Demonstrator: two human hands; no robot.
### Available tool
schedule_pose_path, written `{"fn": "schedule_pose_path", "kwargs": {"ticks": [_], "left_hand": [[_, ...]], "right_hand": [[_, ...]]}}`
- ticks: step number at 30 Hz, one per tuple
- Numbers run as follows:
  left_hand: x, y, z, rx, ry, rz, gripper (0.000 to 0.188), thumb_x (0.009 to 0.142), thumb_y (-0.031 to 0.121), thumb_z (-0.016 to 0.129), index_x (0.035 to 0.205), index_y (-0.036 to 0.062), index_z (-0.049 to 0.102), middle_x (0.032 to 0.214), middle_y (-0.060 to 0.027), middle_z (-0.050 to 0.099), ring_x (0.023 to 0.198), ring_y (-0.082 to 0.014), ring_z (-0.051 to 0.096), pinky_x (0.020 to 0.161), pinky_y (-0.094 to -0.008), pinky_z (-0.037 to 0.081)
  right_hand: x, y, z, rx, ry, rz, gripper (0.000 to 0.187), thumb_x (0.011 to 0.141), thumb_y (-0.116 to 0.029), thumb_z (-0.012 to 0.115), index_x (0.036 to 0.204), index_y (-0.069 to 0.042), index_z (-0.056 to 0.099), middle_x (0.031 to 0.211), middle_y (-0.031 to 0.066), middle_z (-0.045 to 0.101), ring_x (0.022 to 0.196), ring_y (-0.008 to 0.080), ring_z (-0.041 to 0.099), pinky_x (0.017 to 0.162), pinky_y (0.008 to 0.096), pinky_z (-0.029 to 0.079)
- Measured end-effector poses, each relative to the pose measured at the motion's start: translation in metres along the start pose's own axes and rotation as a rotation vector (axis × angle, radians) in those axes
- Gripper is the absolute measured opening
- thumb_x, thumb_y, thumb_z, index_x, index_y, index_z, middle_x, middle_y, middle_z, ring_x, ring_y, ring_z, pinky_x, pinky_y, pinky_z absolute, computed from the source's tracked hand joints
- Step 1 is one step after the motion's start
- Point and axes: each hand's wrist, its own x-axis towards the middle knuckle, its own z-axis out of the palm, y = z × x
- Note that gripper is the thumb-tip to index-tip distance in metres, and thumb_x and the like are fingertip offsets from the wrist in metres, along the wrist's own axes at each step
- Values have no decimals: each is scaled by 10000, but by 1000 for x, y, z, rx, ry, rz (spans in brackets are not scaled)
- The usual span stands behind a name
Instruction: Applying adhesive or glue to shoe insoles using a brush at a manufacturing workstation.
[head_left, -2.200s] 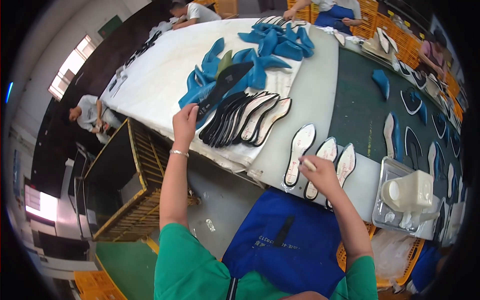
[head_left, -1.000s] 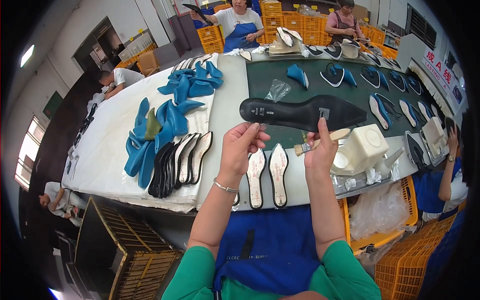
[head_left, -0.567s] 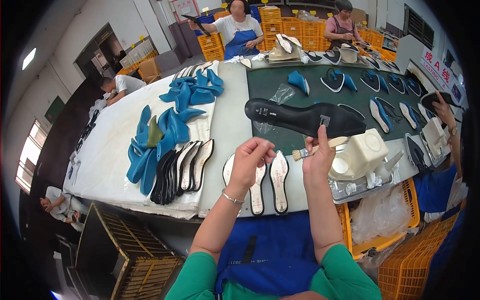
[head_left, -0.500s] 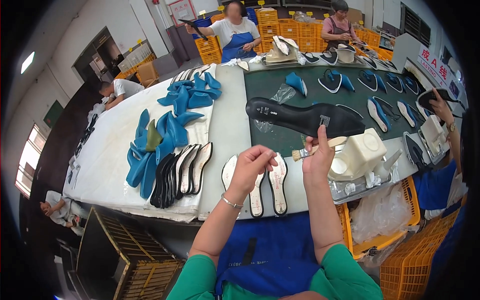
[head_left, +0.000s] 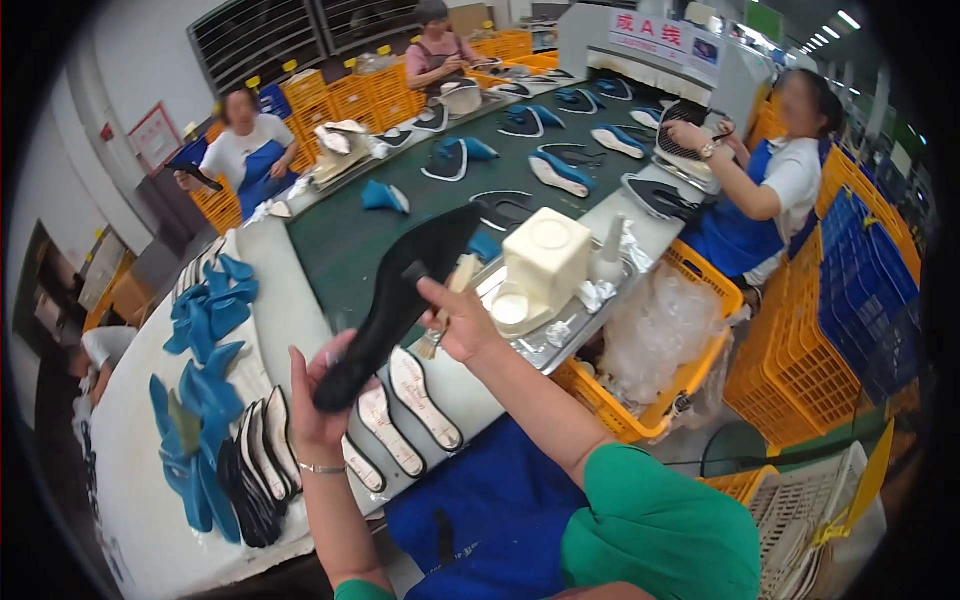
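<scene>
At frame centre the left hand (head_left: pixel 318 395) and right hand (head_left: pixel 455 322), which also grips a brush (head_left: pixel 446 305), clasp a black sole (head_left: pixel 395 300), seemingly mid-coating, while three pale insoles (head_left: pixel 400 415) below lie unattended.

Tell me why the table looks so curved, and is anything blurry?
Head view: the fisheye lens bends the conveyor belt edges toward a black rim; the black sole between left hand and right hand looks sharp; far workers look soft; lighting is even.

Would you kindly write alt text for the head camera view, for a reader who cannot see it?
A person's left hand and right hand hold up a long black shoe sole, the right also gripping a small brush, above pale insoles on a workbench. Co-workers sit along a green conveyor.
</scene>
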Motion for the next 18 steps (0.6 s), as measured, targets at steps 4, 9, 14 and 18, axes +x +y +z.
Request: {"fn": "schedule_pose_path", "kwargs": {"ticks": [4,9,14,18], "left_hand": [[-21,-43,22,-110,-173,-157,802,1011,574,175,1290,-116,474,1234,-276,586,1118,-350,608,964,-467,479],[-34,-79,38,-56,-307,-289,824,975,619,269,1354,-99,410,1192,-318,588,1066,-405,624,912,-470,503],[-53,-79,26,-281,-230,-114,675,976,557,405,1273,-46,471,1090,-227,626,985,-347,645,881,-436,516],[-70,-71,45,8,168,134,363,986,253,524,1287,61,459,1009,-70,570,896,-193,560,859,-363,497]], "right_hand": [[-14,-7,7,-51,-261,222,147,840,-94,728,908,-132,604,754,-53,595,561,52,559,472,171,384],[-13,6,5,-131,-343,306,155,839,-105,726,875,-125,576,740,-53,546,544,40,499,465,183,367],[-16,26,17,-69,-531,377,153,863,-155,712,943,-98,596,736,-41,550,550,43,462,472,187,335],[-19,47,27,-437,-352,379,251,889,-228,671,1079,-67,636,780,7,628,615,77,566,485,218,371]]}}
